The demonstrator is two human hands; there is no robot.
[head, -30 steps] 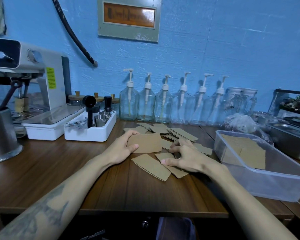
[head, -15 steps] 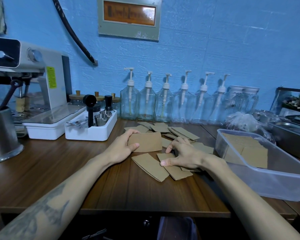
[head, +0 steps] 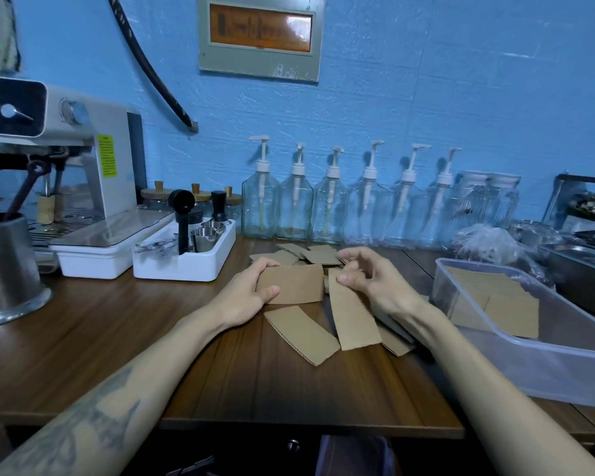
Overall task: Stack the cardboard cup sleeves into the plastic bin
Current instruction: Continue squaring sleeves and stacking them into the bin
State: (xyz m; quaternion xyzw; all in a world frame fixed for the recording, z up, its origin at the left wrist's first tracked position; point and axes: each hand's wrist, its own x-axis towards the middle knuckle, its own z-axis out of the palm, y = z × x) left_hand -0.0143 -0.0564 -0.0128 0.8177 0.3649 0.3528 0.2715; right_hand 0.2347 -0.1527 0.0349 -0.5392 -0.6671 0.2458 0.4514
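Head view. Dark wood desk (head: pixel 124 345) against a blue wall (head: pixel 461 80). Far left, an espresso machine (head: pixel 59 159); along the far edge, pump bottles (head: pixel 330 204). Loose sleeves (head: pixel 299 333) lie at centre. The left hand (head: pixel 251 290) grips a small stack (head: pixel 294 283); the right hand (head: pixel 368 273) pinches one sleeve (head: pixel 352 312). At right, the bin (head: pixel 543 365) holds flat sleeves.

counter (head: pixel 124 355): dark wood-grain top
between the hands (head: pixel 310 290): loose cardboard sleeves (head: pixel 299 333) spread flat
right of the hands: clear plastic bin (head: pixel 529 365)
left of the hands: white tray (head: pixel 186 266), steel pot (head: pixel 7 269)
beyond the hands: row of pump bottles (head: pixel 334 207)
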